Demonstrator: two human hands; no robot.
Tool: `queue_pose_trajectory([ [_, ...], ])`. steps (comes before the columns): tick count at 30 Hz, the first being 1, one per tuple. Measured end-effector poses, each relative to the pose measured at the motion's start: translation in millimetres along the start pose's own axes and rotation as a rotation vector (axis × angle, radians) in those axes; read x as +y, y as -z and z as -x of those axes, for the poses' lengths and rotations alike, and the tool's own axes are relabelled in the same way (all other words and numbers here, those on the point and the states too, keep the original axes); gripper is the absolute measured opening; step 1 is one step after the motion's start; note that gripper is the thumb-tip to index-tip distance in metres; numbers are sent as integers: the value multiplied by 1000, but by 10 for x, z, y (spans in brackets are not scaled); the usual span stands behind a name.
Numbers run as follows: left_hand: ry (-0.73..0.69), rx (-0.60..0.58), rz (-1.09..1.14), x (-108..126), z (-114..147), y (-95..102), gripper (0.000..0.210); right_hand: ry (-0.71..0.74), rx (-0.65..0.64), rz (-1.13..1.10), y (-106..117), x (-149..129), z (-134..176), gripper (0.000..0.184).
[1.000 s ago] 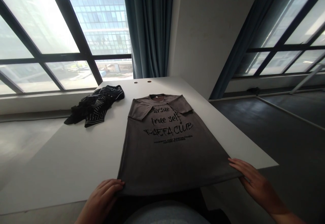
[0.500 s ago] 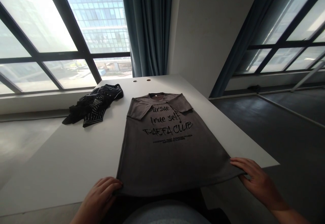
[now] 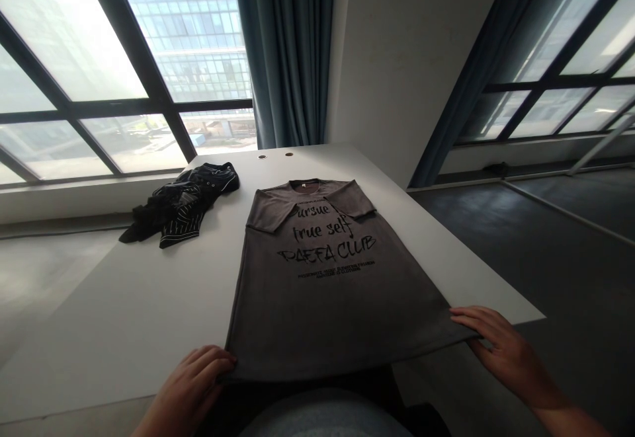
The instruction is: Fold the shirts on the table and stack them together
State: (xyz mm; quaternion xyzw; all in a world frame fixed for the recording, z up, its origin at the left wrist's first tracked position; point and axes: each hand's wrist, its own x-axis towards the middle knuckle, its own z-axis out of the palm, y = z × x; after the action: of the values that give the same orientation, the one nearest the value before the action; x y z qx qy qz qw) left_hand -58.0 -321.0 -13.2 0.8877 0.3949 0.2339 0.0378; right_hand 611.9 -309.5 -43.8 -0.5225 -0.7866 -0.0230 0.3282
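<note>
A dark grey T-shirt (image 3: 332, 311) with black lettering lies face up along the white table, its collar at the far end. Both sleeves are folded inward over the chest. My left hand (image 3: 201, 374) is closed on the left corner of the hem. At the opposite corner, my right hand (image 3: 493, 338) pinches the hem, thumb below and fingers on top. Between the two hands the hem is drawn out wide and hangs past the table's near edge.
A crumpled black garment with white stripes (image 3: 186, 202) lies on the left of the white table (image 3: 133, 318). Two round holes show near the table's far end. Behind stand a blue curtain (image 3: 290, 53), windows and a pale pillar (image 3: 387, 60).
The view has shifted very slightly. Both hands keep their grip on the hem, and the shirt lies almost exactly as before.
</note>
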Motion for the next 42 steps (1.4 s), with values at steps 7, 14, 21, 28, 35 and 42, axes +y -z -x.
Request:
queue_pose_trajectory([
  [7,82,-42,161,11,-55,24,22,-57,-67,-52,30,7,-58,22],
  [14,147,-35,343,7,-105,-7,19,-135,-36,-79,-10,-10,-29,23],
  [21,178,-87,351,-12,-183,131,20,-197,-22,-112,22,-2,-151,34],
  [28,205,-58,288,-82,-289,237,19,-348,-94,-247,93,-68,-509,52],
  [35,399,-13,248,-272,-362,248,32,-432,-173,-329,91,-9,-1004,57],
  [42,513,-109,305,-554,-843,450,34,-525,-176,-477,-70,337,-1531,65],
])
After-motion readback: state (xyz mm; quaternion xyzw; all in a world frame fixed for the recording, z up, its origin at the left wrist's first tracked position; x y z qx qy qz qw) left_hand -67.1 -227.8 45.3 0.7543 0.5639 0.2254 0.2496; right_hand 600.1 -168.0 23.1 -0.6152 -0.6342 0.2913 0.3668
